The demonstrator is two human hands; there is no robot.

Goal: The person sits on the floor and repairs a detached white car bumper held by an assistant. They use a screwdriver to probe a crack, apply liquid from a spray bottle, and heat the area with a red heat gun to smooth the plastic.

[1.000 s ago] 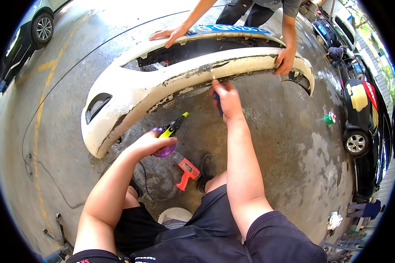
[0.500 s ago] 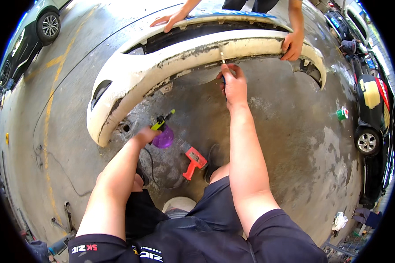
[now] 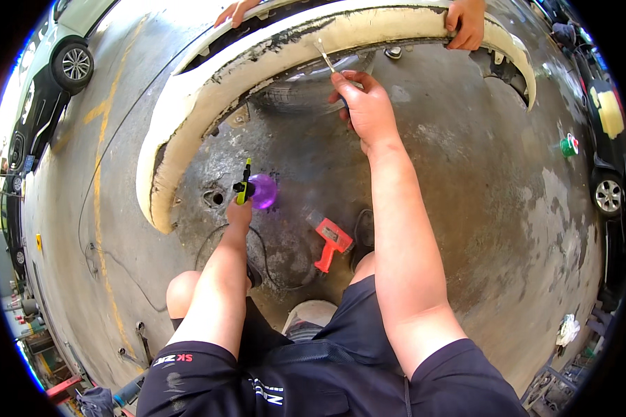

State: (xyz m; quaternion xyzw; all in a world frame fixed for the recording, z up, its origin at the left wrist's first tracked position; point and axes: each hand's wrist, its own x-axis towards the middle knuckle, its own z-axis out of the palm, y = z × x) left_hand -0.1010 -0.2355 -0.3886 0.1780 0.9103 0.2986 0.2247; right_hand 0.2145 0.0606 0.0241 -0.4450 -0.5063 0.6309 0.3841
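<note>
A curved off-white car bumper (image 3: pixel 368 26), scuffed with dark patches along its edge, arches across the top of the head view. My right hand (image 3: pixel 367 108) grips a slim tool (image 3: pixel 327 58) with a narrow metallic shaft; its tip is at the bumper's face, though contact is unclear. Lower and to the left, my left hand (image 3: pixel 239 213) is closed round the handle of a spray bottle (image 3: pixel 263 192) with a purple body and a yellow-green and black head. Its nozzle points toward the bumper.
Another person's hands hold the bumper, one at the right (image 3: pixel 466 26), one at the upper left (image 3: pixel 236 12). On the floor lie a red heat gun (image 3: pixel 334 237) and a dark cable (image 3: pixel 264 257). Cars (image 3: pixel 608 187) stand at both sides; a green container (image 3: pixel 568 145) is at right.
My left hand has swung the spray bottle's nozzle from pointing right to pointing up at the bumper. The tool's tip sits farther left along the bumper. The whole view has shifted.
</note>
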